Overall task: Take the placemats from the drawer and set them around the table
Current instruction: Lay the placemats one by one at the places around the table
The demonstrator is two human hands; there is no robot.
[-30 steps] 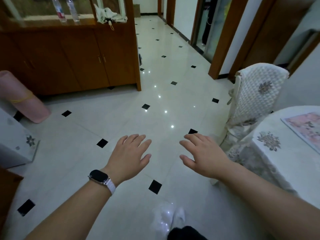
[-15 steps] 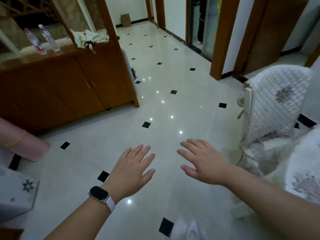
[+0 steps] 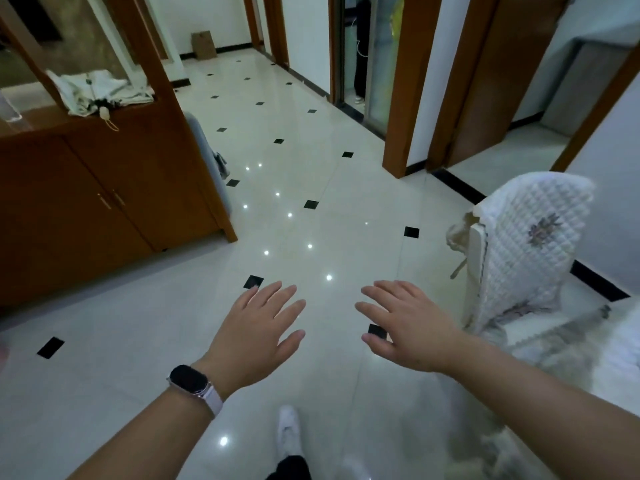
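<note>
My left hand [image 3: 258,336], with a dark watch on its wrist, and my right hand [image 3: 412,329] are both stretched out palm down over the tiled floor, fingers straight and holding nothing. No placemat and no drawer shows in the view. The table's white floral cloth [image 3: 620,344] is only just visible at the right edge.
A wooden cabinet [image 3: 104,199] with two closed doors stands on the left, a folded white umbrella [image 3: 98,93] on its shelf. A chair with a quilted white cover [image 3: 523,247] stands on the right. Glossy white floor [image 3: 311,188] runs ahead to wooden door frames. My white shoe [image 3: 289,431] is below.
The view has swung left and forward: the table with its pink placemat has slid out of view to the right, and the cabinet and chair are nearer. Both hands stay spread.
</note>
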